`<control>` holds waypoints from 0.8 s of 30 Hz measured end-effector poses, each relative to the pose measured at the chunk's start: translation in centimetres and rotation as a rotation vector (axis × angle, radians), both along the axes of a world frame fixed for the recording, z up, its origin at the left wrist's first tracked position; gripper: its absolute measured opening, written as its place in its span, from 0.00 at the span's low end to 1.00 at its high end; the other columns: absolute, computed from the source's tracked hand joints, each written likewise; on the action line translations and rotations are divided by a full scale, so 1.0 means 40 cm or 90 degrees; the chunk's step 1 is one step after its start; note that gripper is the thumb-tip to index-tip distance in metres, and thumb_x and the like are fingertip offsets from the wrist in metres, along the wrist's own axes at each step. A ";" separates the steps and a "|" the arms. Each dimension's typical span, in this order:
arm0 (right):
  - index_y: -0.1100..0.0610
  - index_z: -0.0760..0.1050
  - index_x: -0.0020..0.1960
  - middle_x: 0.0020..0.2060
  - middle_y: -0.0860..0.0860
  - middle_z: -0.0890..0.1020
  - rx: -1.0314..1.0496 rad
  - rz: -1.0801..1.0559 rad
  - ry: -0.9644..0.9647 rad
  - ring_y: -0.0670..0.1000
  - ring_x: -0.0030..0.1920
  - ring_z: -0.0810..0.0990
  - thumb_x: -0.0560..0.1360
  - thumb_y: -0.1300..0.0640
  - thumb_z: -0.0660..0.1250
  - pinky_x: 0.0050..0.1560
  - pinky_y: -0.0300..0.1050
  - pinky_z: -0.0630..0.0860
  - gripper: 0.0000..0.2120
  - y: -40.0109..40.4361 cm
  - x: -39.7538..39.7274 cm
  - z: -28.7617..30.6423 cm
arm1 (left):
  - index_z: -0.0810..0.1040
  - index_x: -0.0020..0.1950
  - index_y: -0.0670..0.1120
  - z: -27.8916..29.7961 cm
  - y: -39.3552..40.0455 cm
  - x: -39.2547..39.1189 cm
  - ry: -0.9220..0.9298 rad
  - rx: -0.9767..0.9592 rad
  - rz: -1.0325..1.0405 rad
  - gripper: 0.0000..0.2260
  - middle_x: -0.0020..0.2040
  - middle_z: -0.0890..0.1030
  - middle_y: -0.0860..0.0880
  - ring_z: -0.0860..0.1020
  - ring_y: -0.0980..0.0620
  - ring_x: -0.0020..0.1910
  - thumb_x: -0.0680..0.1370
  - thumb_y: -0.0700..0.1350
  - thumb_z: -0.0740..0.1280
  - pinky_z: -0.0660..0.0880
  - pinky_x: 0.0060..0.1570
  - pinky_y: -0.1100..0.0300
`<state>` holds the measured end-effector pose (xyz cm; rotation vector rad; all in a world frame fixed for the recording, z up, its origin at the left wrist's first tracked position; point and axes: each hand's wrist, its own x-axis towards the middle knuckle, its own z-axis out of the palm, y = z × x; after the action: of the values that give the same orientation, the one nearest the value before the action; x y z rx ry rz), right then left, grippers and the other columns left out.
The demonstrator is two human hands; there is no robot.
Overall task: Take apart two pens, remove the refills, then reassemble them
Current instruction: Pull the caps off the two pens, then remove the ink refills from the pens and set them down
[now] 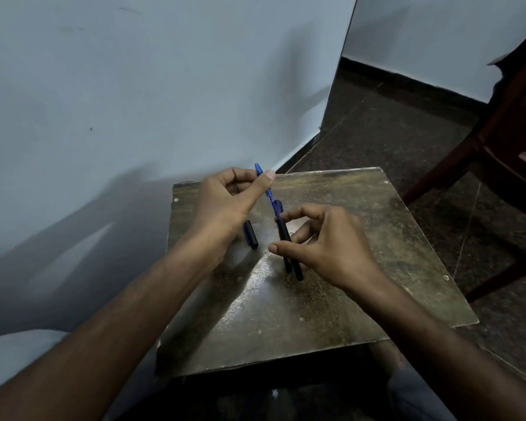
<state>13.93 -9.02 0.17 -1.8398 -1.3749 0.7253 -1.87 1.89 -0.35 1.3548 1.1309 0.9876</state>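
Both hands hover over the worn wooden board (331, 299). Left hand (225, 202) pinches the blue pen (269, 194) between thumb and curled fingers, its tip raised past the board's far edge. Right hand (325, 238), fingers loosely curled, holds the black pen (287, 244) above the board's middle. A black cap (251, 234) lies on the board beside the left wrist.

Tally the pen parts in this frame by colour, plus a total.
Blue: 1, the blue piece pinched in the left hand.
Black: 3, the cap on the table, two barrels at the right hand.
Total: 4.
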 end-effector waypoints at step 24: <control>0.46 0.86 0.61 0.33 0.43 0.89 -0.047 0.005 -0.052 0.39 0.30 0.86 0.71 0.47 0.85 0.46 0.46 0.85 0.20 0.003 0.012 0.001 | 0.86 0.37 0.48 -0.051 0.068 -0.085 0.634 0.192 -0.047 0.14 0.34 0.86 0.50 0.87 0.46 0.42 0.73 0.57 0.81 0.85 0.47 0.50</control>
<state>14.40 -8.88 0.21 -1.9427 -1.4252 0.7202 -5.29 4.61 -2.40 2.2255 1.6604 0.3948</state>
